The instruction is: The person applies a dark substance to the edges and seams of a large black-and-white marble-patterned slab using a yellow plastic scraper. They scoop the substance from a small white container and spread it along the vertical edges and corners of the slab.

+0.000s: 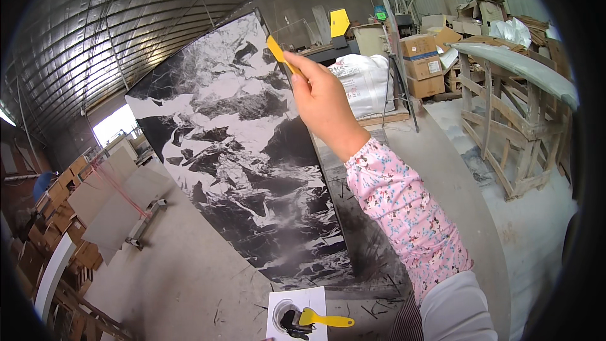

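My right hand [323,98], in a pink floral sleeve cover, is closed around a small yellow scraper [276,50]. It holds the scraper at the upper right edge of a large black-and-white marble-patterned slab [233,113], which stands tilted before me. Low in the view is a white card [318,300] with a smear of dark paste [290,321] on it. A second yellow scraper [331,321] lies across the card, its blade in the paste. Only a sliver of what looks like a fingertip of my left hand [268,339] shows at the card's lower left corner; the rest is out of frame.
Cardboard boxes [421,66] and scrap are heaped at the back right, near a wooden frame rack [505,126]. A white bulk bag [363,82] and a tripod [404,95] stand behind my arm. Leaning panels [104,196] and a low metal stand [145,223] are at left.
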Demonstrator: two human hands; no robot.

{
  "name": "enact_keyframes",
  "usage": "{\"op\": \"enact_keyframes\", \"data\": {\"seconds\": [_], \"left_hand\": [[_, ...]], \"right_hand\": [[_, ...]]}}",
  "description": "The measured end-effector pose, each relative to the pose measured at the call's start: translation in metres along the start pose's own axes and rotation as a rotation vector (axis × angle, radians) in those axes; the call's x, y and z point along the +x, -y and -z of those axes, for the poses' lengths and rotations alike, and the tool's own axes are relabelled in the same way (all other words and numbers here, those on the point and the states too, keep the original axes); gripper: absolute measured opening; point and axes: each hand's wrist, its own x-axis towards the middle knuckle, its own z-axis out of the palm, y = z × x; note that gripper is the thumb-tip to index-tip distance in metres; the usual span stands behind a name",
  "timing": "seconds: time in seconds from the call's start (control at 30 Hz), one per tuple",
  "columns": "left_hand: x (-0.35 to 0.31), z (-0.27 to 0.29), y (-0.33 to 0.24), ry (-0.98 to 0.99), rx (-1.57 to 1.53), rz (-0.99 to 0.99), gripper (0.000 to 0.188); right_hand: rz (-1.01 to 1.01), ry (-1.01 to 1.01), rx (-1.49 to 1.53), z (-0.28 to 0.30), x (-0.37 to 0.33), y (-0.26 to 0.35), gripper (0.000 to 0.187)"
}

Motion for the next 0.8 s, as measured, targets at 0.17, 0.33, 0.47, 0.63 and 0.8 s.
{"op": "enact_keyframes", "data": {"seconds": [0.17,0.33,0.47,0.63,0.8], "left_hand": [[0.000,-0.001,0.001,-0.020,-0.020,0.004,0.027],[0.001,0.005,0.000,0.012,-0.041,0.033,0.029],[0.000,-0.004,0.002,0.024,-0.063,0.043,0.030],[-0.002,0.000,0.001,0.031,-0.055,0.056,0.029],[-0.001,0.004,-0.001,0.116,-0.055,0.117,0.028]], "right_hand": [[-0.212,0.138,0.015,0.015,-0.034,0.000,0.035],[-0.179,0.071,0.108,0.017,-0.069,-0.007,0.034],[-0.235,0.092,0.109,0.023,-0.096,-0.009,0.035],[-0.322,0.133,0.103,0.029,-0.126,-0.005,0.036],[-0.331,0.147,0.069,0.037,-0.158,-0.010,0.036]]}}
